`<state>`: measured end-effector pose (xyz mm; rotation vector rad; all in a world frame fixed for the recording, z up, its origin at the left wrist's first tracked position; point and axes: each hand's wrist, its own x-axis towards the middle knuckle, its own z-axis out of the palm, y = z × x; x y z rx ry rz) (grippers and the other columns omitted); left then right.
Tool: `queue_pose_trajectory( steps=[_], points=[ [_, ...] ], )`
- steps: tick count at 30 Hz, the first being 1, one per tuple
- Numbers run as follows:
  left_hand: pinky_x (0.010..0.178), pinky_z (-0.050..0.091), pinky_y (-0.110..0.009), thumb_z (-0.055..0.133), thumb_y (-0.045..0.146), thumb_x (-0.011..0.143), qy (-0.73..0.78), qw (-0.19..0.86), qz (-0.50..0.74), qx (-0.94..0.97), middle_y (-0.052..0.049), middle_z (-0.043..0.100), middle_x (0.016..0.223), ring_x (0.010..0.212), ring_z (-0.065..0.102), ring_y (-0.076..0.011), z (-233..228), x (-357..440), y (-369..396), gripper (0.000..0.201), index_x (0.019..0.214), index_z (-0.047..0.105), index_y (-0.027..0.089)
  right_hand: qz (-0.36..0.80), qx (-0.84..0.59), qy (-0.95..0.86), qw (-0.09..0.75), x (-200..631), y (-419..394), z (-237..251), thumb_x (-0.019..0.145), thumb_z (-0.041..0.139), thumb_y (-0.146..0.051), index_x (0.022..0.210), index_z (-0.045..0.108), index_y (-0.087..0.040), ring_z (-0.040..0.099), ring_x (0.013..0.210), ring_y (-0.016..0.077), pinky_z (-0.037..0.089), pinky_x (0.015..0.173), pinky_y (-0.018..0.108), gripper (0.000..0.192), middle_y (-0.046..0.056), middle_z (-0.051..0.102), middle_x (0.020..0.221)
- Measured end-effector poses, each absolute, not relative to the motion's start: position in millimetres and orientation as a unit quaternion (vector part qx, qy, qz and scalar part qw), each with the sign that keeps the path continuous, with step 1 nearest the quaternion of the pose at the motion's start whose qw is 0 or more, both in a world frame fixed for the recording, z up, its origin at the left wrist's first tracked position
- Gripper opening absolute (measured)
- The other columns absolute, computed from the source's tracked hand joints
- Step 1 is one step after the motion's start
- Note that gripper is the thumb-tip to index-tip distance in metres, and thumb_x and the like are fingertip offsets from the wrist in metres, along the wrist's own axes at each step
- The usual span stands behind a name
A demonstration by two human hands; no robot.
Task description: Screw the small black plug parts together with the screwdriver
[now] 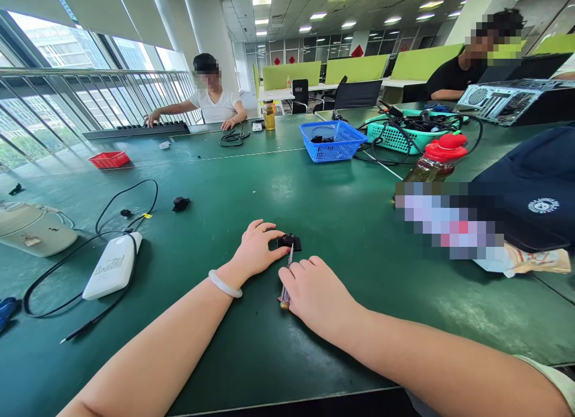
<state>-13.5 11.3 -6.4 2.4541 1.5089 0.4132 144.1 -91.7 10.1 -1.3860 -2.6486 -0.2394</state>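
Note:
A small black part (294, 242), its exact kind too small to make out, lies on the green table in front of me. My left hand (252, 248) pinches its left side between thumb and forefinger, with the other fingers loosely stretched. In my right hand (321, 290) is a slim screwdriver (284, 298) with a see-through handle, the fingers curled round it. Its shaft points away from me, and the tip meets the black part or lies right over it; the exact contact cannot be made out.
Left of my arms are a white power bank (113, 267), a black cable (33, 312), a pale jar (36, 228) and a black lump (181, 204). Farther off stand red (110, 160), blue (332, 151) and green baskets (390, 140). A red-lidded bottle (442, 150) is right. Two people sit across.

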Motion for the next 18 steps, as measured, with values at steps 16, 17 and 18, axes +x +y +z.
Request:
queue_pose_trajectory(
  steps=[16,17,18],
  points=[
    [0.114,0.03,-0.055,0.061,0.058,0.083,0.514,0.133,0.149,0.834,-0.005,0.057,0.136,0.139,0.031,-0.0349,-9,-15,11,0.042,0.111,0.073,0.03,0.046,-0.398,-0.855,0.33,193,-55,22,0.104,0.028,-0.044,0.061,0.062,-0.019,0.044,0.052,0.0114,0.031,0.062,0.027,0.061,-0.001,0.053,0.052],
    [0.114,0.03,-0.055,0.061,0.058,0.082,0.514,0.133,0.15,0.834,-0.005,0.057,0.135,0.138,0.031,-0.0349,-9,-15,11,0.041,0.111,0.073,0.03,0.04,-0.371,-0.87,0.323,196,-52,21,0.103,0.027,-0.048,0.06,0.063,-0.019,0.043,0.052,0.0116,0.031,0.063,0.028,0.063,-0.001,0.051,0.051],
    [0.114,0.03,-0.055,0.062,0.058,0.082,0.513,0.132,0.151,0.835,-0.005,0.057,0.135,0.138,0.031,-0.035,-9,-15,10,0.041,0.11,0.074,0.03,0.029,-0.351,-0.881,0.316,199,-50,21,0.103,0.025,-0.051,0.06,0.063,-0.019,0.041,0.052,0.0119,0.03,0.063,0.028,0.066,-0.001,0.049,0.05]
  ],
)
